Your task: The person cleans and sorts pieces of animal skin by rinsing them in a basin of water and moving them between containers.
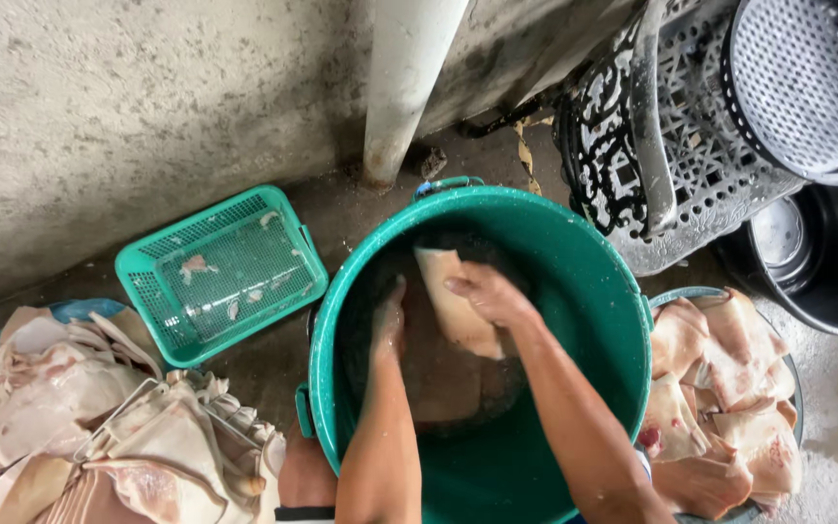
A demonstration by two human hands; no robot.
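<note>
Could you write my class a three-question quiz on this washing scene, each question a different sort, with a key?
1. True or false: both hands reach into the green tub.
2. Which hand holds the pale slab? A) left hand B) right hand C) neither
3. Fill in: the small green basket sits on the ground to the ______ of the tub.

Key
1. True. Both forearms go down into it.
2. B. The right hand grips the slab above the water; the left is lower, at the water.
3. Left. It holds only a few scraps, while the bowl at the right is piled with pale slabs.
</note>
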